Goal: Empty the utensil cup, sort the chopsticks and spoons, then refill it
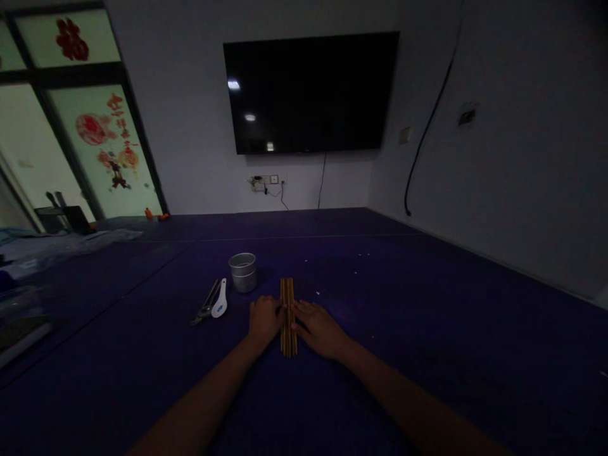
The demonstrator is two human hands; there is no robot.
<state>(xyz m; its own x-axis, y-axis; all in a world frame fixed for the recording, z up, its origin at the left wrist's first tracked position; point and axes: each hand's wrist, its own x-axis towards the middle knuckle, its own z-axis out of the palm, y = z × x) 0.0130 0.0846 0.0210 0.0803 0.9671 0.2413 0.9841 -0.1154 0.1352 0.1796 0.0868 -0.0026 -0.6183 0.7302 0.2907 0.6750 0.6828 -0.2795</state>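
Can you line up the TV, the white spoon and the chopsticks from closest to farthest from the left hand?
From the left hand:
1. Chopsticks: touching it, just on its right.
2. White spoon: lying off to its left.
3. TV: farthest, straight ahead on the wall.

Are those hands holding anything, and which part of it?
The left hand and right hand hold a bundle of long, thin, brown wooden-looking sticks between them, touching its two long sides around the middle.
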